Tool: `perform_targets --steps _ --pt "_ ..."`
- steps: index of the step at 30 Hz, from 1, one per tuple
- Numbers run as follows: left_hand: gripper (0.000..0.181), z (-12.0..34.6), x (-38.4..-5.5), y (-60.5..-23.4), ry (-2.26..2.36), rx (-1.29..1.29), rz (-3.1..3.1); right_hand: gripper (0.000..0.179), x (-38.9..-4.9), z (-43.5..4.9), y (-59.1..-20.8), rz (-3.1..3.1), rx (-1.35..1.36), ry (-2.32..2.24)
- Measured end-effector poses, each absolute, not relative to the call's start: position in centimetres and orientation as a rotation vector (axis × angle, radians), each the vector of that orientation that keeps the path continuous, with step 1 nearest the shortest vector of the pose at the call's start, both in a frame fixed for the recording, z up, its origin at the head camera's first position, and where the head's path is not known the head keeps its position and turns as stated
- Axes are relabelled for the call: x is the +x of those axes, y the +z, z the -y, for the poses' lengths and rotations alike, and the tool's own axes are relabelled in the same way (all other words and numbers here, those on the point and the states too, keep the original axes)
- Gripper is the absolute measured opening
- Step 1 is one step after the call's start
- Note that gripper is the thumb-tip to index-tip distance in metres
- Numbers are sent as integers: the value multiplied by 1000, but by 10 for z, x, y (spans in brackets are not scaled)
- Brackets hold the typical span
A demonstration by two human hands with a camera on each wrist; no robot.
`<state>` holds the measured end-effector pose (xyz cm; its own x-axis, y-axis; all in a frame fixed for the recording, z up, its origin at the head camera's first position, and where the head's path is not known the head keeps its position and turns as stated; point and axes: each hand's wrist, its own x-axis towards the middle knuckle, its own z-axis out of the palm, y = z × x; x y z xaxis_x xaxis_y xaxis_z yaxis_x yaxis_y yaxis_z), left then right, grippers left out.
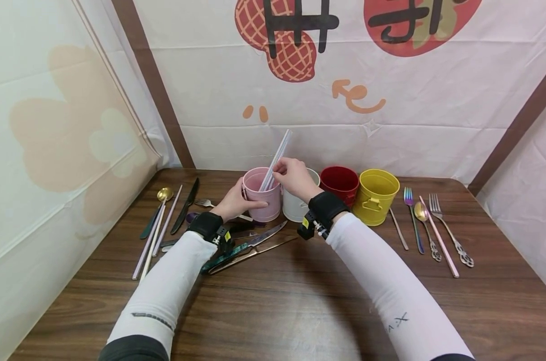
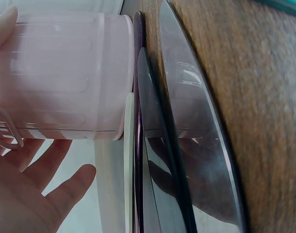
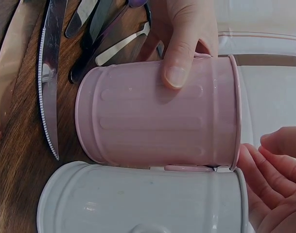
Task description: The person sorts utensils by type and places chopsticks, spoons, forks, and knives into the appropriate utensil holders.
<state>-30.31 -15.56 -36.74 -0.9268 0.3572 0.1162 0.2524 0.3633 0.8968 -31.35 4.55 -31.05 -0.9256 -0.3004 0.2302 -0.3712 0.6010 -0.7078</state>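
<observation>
Head view shows the right hand (image 1: 297, 178) with its grip narrow, thumb and fingers pinching pale sticks (image 1: 280, 152) that slant upward, their lower ends inside the pink pail (image 1: 265, 208). The left hand (image 1: 236, 203) has a wider grip, holding that same pail by its side, thumb along the front wall. Just beside it stands the white pail (image 1: 294, 205), followed by a red pail (image 1: 340, 180) and a yellow pail (image 1: 374, 200). Near the pink pail's base lies a teal-handled knife (image 1: 270, 233) (its edge is serrated in the right wrist view). More cutlery lies on the worktop (image 1: 273, 311) at both ends, including a black knife (image 1: 187, 205) and a rainbow fork (image 1: 408, 197). The right sleeve (image 1: 381, 276) bears an X-like mark; bold black strokes (image 1: 302, 22) on the backdrop (image 1: 200, 100) are cut off, too incomplete to read.
</observation>
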Motion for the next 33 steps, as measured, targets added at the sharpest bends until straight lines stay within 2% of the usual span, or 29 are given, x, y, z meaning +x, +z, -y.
perform_targets --steps 9,18,22,28,33 --pt "91 161 -322 -394 1627 564 -2537 18 -299 -69 -299 2635 709 1310" --pt "114 159 -310 -372 1293 574 -2915 15 -275 -134 -281 2444 769 1308" --pt "110 144 -307 -352 1177 708 -3137 16 -261 -169 -273 2448 710 1277" --pt "101 110 -306 -335 973 1047 -3192 21 -247 -215 -267 2459 631 1149" --pt "100 87 -310 -330 793 1160 -3143 24 -242 -253 -270 2478 497 1080"
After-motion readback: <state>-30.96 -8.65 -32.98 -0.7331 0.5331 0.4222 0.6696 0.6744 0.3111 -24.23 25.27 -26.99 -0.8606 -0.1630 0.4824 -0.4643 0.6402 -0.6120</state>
